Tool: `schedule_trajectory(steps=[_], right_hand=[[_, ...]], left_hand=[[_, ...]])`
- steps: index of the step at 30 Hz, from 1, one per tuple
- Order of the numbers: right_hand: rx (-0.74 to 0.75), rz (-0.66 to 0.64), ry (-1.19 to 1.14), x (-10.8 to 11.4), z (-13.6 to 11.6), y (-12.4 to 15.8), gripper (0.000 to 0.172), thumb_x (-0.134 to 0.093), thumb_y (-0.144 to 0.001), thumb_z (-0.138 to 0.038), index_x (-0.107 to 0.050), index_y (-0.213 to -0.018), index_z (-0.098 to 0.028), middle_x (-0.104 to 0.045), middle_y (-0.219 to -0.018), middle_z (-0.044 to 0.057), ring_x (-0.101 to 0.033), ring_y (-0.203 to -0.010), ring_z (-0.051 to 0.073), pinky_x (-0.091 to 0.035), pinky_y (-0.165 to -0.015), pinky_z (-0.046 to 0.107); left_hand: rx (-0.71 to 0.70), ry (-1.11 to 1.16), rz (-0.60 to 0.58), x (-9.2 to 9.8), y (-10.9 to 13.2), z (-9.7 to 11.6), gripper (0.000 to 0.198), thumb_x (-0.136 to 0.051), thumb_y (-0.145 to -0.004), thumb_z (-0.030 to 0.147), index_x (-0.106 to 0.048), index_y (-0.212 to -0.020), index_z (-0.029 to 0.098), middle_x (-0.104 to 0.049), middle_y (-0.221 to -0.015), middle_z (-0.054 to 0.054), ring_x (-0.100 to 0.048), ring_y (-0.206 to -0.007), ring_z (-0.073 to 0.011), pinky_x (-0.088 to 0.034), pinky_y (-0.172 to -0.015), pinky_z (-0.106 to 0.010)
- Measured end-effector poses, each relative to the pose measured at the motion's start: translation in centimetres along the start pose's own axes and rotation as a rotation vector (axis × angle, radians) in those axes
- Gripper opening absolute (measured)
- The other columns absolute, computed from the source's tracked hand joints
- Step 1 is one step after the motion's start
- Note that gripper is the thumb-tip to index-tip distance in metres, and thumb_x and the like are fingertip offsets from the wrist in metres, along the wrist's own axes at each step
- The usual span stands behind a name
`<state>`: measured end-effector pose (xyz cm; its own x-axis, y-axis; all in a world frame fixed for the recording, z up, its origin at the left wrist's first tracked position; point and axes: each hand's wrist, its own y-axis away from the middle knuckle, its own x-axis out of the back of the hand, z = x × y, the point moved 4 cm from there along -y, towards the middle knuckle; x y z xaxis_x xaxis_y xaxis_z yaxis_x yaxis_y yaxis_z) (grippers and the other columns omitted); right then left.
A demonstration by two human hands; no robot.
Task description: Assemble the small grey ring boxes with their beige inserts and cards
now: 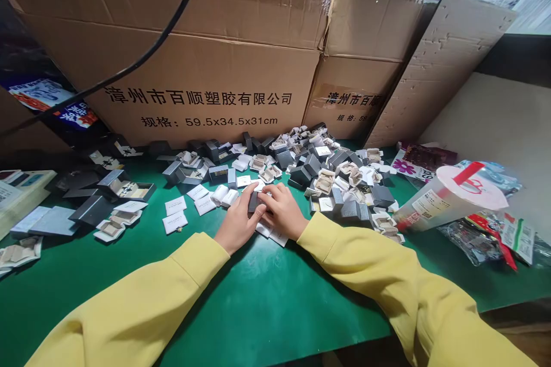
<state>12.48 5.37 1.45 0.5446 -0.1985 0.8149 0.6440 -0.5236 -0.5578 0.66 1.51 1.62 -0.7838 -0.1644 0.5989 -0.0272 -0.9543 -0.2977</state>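
My left hand (240, 218) and my right hand (282, 209) meet at the middle of the green table (275, 298). Between them is a small dark grey jewelry box (253, 202), gripped by the fingers of both and partly covered by them. White printed cards (278, 237) lie beneath my right hand. Just left of my hands sit white box inserts (221, 195) and more white cards (175, 222). A heap of dark boxes and pale inserts (325, 180) spreads to the right and behind.
Large cardboard cartons (206, 69) wall off the back, with a black cable (161, 40) hanging before them. At right stand a lidded drink cup (447, 198) with a red straw and snack packets (482, 238). Open dark boxes (124, 186) lie at left.
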Motion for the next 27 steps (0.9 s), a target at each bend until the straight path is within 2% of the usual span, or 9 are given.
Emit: schedule_trajectory(steps=[5,8,14,17,22,27], right_hand=[[0.036,0.034,-0.212,-0.2,0.61,0.01,0.013,-0.053,-0.081,-0.025,-0.058,-0.09,-0.016,-0.054,-0.103,0.009,-0.044,-0.087,0.019,-0.043,-0.076,0.032],[0.019,0.046,-0.269,-0.32,0.6,0.08,0.016,-0.053,-0.08,-0.025,-0.056,-0.093,-0.016,-0.054,-0.103,0.009,-0.046,-0.089,0.019,-0.044,-0.079,0.033],[-0.062,-0.026,-0.248,-0.55,0.36,0.16,0.026,-0.054,-0.079,-0.025,-0.052,-0.103,-0.015,-0.05,-0.103,0.01,-0.043,-0.093,0.021,-0.046,-0.08,0.035],[-0.073,-0.028,-0.235,-0.68,0.34,0.25,0.024,-0.054,-0.078,-0.024,-0.054,-0.1,-0.014,-0.049,-0.103,0.009,-0.043,-0.093,0.021,-0.046,-0.08,0.034],[-0.102,0.044,-0.305,-0.87,0.48,0.43,0.022,-0.056,-0.077,-0.026,-0.056,-0.096,-0.015,-0.05,-0.1,0.009,-0.044,-0.091,0.02,-0.045,-0.079,0.032],[-0.149,-0.013,-0.378,-0.88,0.84,-0.13,0.024,-0.06,-0.074,-0.029,-0.055,-0.094,-0.016,-0.052,-0.098,0.008,-0.046,-0.09,0.02,-0.045,-0.078,0.033]], left_hand=[[-0.113,-0.023,0.024,0.18,-0.28,-0.07,0.047,-0.046,-0.083,0.043,-0.042,-0.125,0.022,-0.049,-0.124,-0.008,-0.045,-0.116,-0.0218,-0.036,-0.098,-0.034],[-0.146,-0.038,0.03,0.2,-0.29,-0.17,0.046,-0.049,-0.083,0.042,-0.043,-0.123,0.022,-0.05,-0.121,-0.008,-0.045,-0.114,-0.0208,-0.037,-0.097,-0.034],[-0.151,-0.06,0.036,0.1,-0.12,-0.34,0.044,-0.048,-0.083,0.042,-0.042,-0.122,0.024,-0.05,-0.118,-0.007,-0.047,-0.112,-0.0202,-0.038,-0.095,-0.034],[-0.144,-0.073,0.03,0.06,-0.08,-0.37,0.044,-0.049,-0.083,0.043,-0.042,-0.123,0.024,-0.049,-0.117,-0.007,-0.048,-0.11,-0.02,-0.039,-0.095,-0.034],[-0.104,-0.134,0.009,0.02,-0.05,-0.49,0.045,-0.049,-0.082,0.044,-0.043,-0.123,0.026,-0.048,-0.114,-0.007,-0.051,-0.105,-0.0201,-0.042,-0.09,-0.033],[-0.119,-0.193,-0.006,0.0,0.0,-0.44,0.047,-0.049,-0.082,0.044,-0.041,-0.125,0.028,-0.046,-0.114,-0.007,-0.052,-0.101,-0.0212,-0.044,-0.086,-0.034]])
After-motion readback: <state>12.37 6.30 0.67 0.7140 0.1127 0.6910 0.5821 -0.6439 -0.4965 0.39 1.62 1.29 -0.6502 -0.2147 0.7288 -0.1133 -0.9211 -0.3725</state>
